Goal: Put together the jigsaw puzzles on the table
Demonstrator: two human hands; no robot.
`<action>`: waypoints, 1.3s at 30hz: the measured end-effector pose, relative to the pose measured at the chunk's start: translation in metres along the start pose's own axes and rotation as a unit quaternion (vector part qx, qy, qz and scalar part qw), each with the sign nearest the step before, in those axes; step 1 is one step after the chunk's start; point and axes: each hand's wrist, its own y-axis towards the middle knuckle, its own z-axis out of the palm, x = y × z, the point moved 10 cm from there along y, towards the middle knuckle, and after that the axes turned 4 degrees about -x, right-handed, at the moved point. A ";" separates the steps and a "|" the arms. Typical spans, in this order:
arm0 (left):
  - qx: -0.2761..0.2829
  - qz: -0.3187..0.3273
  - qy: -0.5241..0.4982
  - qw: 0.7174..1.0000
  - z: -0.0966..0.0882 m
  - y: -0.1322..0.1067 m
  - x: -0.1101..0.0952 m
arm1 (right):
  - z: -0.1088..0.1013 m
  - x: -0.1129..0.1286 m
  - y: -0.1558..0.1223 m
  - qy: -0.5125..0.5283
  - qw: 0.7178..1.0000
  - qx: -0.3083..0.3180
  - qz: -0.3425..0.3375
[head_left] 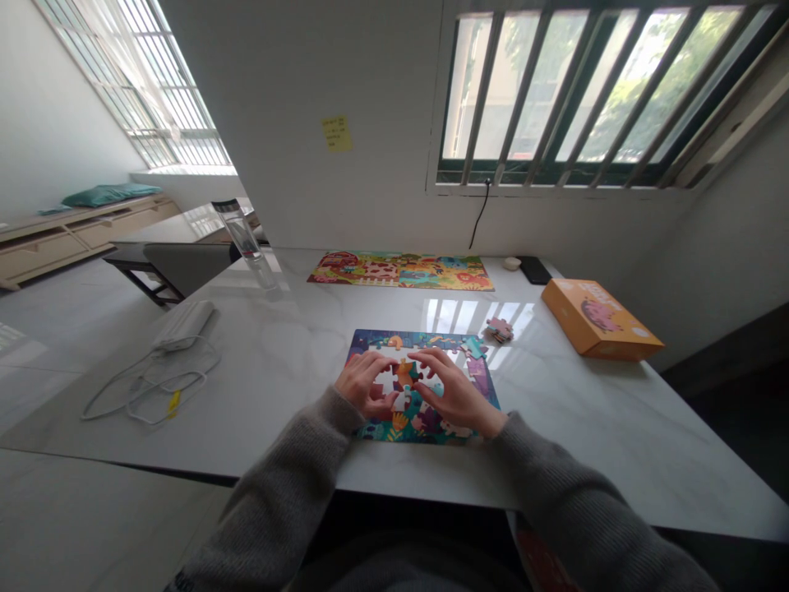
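A partly assembled jigsaw puzzle (453,337) lies on the table in front of me, with filled edges and pale gaps inside. Over its middle, my left hand (365,382) and my right hand (453,390) face each other, fingers and thumbs curved. Between them is an orange puzzle piece (405,374) with a dark part on its right side. The fingertips of both hands are at its edges, though the exact contact is too small to make out. A teal piece (474,347) rests at the puzzle's upper right. Beyond it sits a small stack of loose pieces (499,330).
Along the wall lies a long, colourful finished puzzle (400,271). An orange box (597,316) and a black phone (533,270) are on the right. To the left stand a clear bottle (245,238) and a white device (185,325) with a looped cable (148,374).
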 end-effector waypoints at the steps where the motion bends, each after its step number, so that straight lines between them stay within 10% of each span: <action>1: 0.002 -0.004 -0.001 1.000 0.001 0.000 0.001 | -0.001 0.004 0.000 -0.022 0.999 0.004 -0.029; 20: 0.070 -0.035 -0.044 0.996 0.010 -0.005 0.010 | 0.024 -0.004 -0.010 -0.137 0.982 0.114 -0.060; 39: 0.106 -0.054 -0.101 0.988 0.001 -0.024 0.019 | 0.028 0.001 -0.005 -0.179 0.977 0.099 -0.067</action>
